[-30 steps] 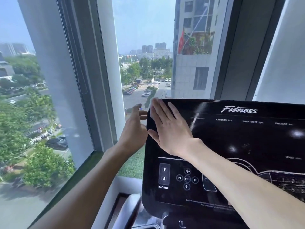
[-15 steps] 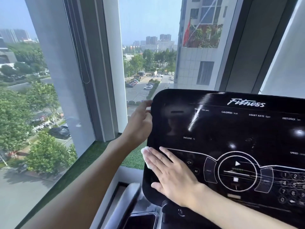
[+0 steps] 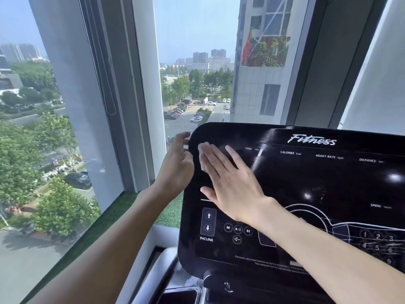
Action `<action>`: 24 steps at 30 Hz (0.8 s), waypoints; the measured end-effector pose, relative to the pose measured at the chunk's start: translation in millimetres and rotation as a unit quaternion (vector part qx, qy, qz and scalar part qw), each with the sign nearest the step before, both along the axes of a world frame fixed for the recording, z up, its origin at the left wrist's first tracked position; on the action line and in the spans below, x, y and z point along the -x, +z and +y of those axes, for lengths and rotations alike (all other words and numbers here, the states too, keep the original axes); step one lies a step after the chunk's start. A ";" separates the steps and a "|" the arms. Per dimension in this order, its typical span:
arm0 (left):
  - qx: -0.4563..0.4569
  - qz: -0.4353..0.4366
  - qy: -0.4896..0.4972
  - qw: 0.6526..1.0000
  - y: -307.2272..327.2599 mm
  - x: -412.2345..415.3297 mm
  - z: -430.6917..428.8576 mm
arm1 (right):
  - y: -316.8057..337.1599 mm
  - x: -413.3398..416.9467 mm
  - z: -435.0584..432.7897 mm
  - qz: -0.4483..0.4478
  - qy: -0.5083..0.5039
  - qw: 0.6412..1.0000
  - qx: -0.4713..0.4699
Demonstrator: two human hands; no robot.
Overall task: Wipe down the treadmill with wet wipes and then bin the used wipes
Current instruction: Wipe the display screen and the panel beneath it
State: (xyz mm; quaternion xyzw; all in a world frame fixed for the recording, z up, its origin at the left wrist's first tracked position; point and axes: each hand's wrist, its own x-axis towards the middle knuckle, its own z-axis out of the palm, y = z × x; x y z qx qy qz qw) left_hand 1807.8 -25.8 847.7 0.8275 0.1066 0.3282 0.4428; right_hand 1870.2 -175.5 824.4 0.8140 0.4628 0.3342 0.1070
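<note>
Window (image 3: 65, 128) far left. Left hand (image 3: 175, 170) is at the console (image 3: 306, 189)'s left edge with fingers curled toward it; can't tell if it really grips. Wipe (image 3: 202, 154) sits at the console's top-left corner, pinned flat under the right hand (image 3: 232, 185), fingers straight and spread.

Risks:
- Wipe is only pressed, not pinched, so a fast stroke could leave it behind or bunch it.
- Incline keys (image 3: 208, 222) are just below, and a wet pass may trigger them.
</note>
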 end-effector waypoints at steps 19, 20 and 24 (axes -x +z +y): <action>-0.356 -0.012 -0.048 0.933 46.8 -52.1 -88.0 | 16.0 -36.9 -95.8 0.019 -0.092 0.992 -0.082; -0.361 -0.011 -0.056 0.931 48.1 -58.1 -98.3 | 14.7 -41.5 -110.5 0.016 -0.105 0.990 -0.088; -0.385 -0.015 -0.091 0.918 51.9 -79.1 -141.3 | 8.2 -60.0 -175.4 0.029 -0.173 0.978 -0.109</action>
